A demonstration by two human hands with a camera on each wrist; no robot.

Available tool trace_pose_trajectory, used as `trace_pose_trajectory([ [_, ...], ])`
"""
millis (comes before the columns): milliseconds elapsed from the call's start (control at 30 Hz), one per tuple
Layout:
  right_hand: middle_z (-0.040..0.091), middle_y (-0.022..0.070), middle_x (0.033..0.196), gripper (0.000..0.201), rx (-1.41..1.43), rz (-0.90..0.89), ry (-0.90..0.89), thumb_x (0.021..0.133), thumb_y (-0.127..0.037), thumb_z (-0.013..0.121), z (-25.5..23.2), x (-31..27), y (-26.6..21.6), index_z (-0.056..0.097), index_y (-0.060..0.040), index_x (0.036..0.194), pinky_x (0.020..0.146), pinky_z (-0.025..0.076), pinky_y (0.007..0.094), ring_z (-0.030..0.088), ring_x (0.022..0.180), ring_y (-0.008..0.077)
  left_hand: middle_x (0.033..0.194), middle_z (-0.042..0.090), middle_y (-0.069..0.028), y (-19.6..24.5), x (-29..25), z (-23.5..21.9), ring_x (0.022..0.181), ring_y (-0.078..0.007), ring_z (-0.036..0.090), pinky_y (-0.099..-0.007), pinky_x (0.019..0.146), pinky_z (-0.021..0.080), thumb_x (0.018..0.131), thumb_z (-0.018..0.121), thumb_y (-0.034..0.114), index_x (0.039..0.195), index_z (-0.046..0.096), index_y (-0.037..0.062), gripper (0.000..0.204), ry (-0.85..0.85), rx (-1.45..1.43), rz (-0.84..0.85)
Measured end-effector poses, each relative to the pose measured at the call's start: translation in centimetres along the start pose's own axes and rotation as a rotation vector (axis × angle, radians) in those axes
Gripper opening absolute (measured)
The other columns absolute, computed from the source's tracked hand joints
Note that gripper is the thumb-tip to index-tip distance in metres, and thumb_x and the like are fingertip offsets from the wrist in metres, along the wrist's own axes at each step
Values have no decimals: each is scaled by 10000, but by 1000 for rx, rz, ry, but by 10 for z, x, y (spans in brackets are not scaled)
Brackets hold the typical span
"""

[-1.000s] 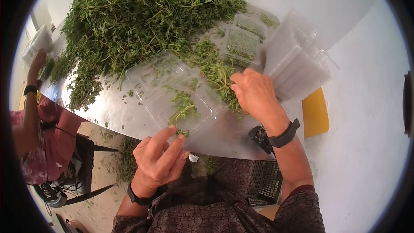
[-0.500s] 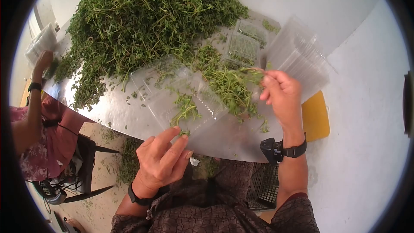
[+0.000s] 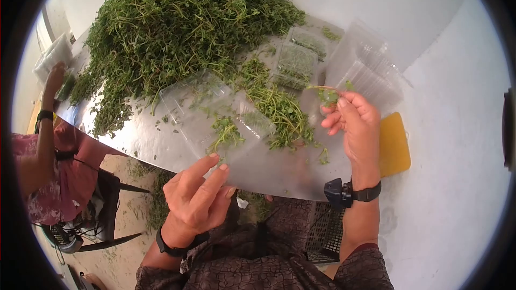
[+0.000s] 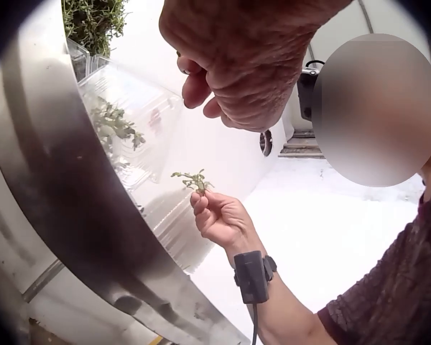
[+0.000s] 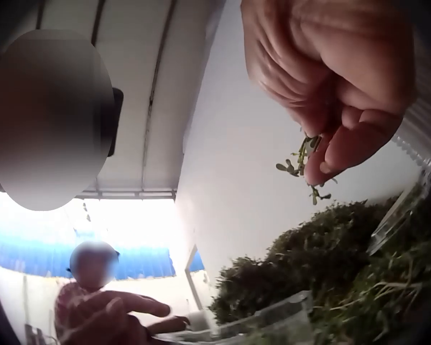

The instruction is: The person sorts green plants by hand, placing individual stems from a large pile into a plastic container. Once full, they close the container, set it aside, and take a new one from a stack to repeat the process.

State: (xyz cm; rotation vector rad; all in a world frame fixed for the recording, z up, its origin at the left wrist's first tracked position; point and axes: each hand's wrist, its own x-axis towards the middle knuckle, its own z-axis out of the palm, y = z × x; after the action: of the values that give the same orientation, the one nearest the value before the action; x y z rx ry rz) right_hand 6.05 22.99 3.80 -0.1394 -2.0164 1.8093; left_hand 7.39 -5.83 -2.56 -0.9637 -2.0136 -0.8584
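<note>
In the head view my right hand (image 3: 359, 123) is raised over the table's right side and pinches a leafy green sprig (image 3: 327, 96) between thumb and fingers. My left hand (image 3: 196, 193) is at the table's front edge, beside an open clear plastic clamshell box (image 3: 188, 134). A small bit of green shows at its fingertips, also in the left wrist view, where the left hand (image 4: 237, 65) is curled. Some loose greens (image 3: 226, 131) lie in the clamshell. Right of it is a small pile of leafy stems (image 3: 279, 110).
A large heap of greens (image 3: 188, 27) covers the table's back. Filled clamshells (image 3: 295, 64) and a tall stack of clear boxes (image 3: 371, 70) stand at the right, near a yellow panel (image 3: 394, 145). At the left another person's arm (image 3: 47, 123) reaches toward more boxes. A black crate (image 3: 325, 231) is below.
My right hand has lifted from the small pile of stems, moving right, with a sprig between its fingers. The left hand has stayed nearly in place at the clamshell.
</note>
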Motion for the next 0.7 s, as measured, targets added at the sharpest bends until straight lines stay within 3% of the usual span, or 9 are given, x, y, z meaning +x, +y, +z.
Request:
trace_pose_trajectory([
  [167,689,124,809,207,67,8,-237,967,-87,526,9,-32,-24,636,77,1027,511,509,228,671,625,136,1103,645,-190,17,9,-9,682,-212,647,-299,548,506,688,755,73,1072,681,19,394,2,-108,-69],
  [233,684,113,799,191,55,41,-290,965,-79,530,16,-48,-29,638,72,1012,517,508,226,670,629,130,1136,638,-224,20,17,-12,746,-227,655,-312,590,514,678,754,71,1105,676,7,439,60,-99,2],
  [467,666,67,760,108,68,152,-478,935,-19,564,34,-91,-36,628,58,973,535,498,207,655,638,96,1156,628,-240,47,30,-12,882,-289,653,-346,712,524,669,743,18,1196,630,-27,541,-68,-280,-53],
  [567,687,143,831,125,18,111,-537,894,-31,565,33,-99,-37,619,66,952,523,518,231,672,615,170,997,655,-176,49,21,-7,767,-275,650,-341,635,525,682,720,-35,1200,614,-42,529,-92,-338,-93],
  [633,677,104,797,113,61,122,-539,918,-31,563,30,-102,-34,617,59,959,530,511,218,669,642,135,922,658,-153,51,18,-10,715,-265,645,-335,591,519,693,709,-50,1186,615,-48,502,-116,-371,-128],
  [700,666,65,762,102,103,123,-540,942,-30,560,31,-103,-33,615,52,967,537,505,206,667,668,101,807,666,-151,53,22,-15,650,-240,664,-304,586,530,748,595,-141,1116,639,-53,381,-195,-487,-254],
])
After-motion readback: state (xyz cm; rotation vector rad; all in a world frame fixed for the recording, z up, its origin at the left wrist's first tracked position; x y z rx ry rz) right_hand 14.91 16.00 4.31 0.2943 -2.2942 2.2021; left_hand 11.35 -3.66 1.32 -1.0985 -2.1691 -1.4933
